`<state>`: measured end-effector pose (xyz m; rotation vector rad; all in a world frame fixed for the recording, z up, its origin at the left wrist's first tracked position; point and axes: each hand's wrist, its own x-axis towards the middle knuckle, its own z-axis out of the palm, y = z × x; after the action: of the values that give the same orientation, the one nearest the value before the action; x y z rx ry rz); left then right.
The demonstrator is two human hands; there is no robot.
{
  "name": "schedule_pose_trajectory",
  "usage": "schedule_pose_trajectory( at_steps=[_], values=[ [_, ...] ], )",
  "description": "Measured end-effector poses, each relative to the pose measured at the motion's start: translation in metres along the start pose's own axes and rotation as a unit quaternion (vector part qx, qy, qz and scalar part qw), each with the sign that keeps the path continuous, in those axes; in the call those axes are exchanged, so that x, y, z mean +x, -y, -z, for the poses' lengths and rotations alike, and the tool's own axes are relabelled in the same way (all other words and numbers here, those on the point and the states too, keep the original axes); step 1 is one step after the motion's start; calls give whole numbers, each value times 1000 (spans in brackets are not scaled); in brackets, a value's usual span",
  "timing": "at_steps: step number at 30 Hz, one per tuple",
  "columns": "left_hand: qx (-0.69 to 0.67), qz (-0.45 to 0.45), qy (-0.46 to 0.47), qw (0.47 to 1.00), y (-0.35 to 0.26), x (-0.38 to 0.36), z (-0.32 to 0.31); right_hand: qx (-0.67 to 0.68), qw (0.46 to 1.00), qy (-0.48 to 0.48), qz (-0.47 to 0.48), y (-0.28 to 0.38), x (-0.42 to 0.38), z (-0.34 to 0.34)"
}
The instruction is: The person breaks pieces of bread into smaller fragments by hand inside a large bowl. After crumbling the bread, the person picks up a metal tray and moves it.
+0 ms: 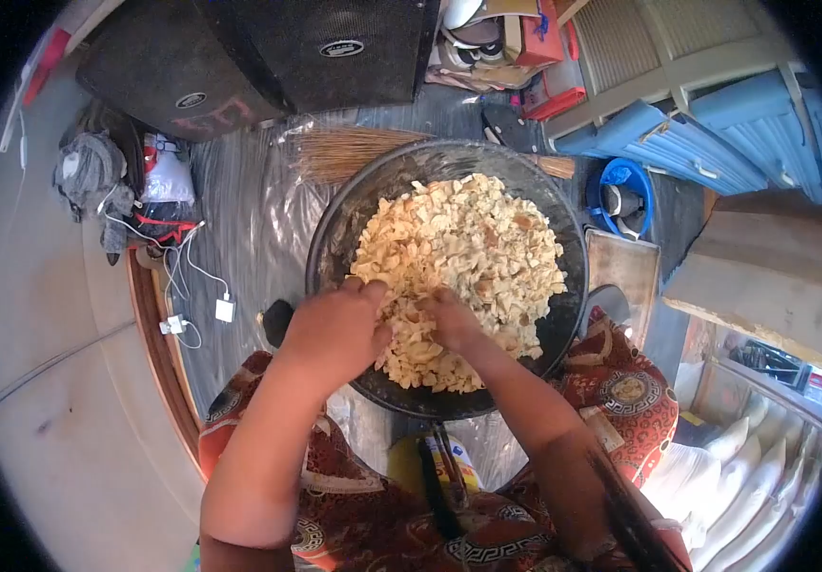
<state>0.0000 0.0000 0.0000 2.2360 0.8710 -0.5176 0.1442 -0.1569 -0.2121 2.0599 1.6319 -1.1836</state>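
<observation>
A large round black basin (571,334) stands between my knees, holding a heap of pale, chopped food pieces (487,238), some browner than others; their exact kind is not clear. My left hand (339,319) is at the near left of the heap, its bent fingers curled into the pieces and its thumb set apart from them. To its right, my right hand (451,319) has its fingers drawn together down among the pieces near the middle of the heap. The fingertips of both hands are partly hidden by the food.
Behind the basin lies a straw broom (358,153), partly covered by it. Two black speakers (334,57) stand at the back. White chargers with cables (225,307) lie on the left floor. A blue bucket (620,195) and a wooden box (763,267) are at the right.
</observation>
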Motion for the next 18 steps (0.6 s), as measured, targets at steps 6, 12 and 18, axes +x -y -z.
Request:
schedule_pose_trajectory(
  at_steps=[6, 12, 18],
  values=[
    [-3, -33, -25, 999, 3, 22, 5, 380, 897, -225, 26, -45, -9, 15],
    [-12, -40, -1, 999, -4, 31, 9, 607, 787, -102, -47, -7, -61, 95],
    [-53, -91, 52, 993, -10, 37, 3, 574, 814, -3, 89, 7, -130, 155]
  ],
)
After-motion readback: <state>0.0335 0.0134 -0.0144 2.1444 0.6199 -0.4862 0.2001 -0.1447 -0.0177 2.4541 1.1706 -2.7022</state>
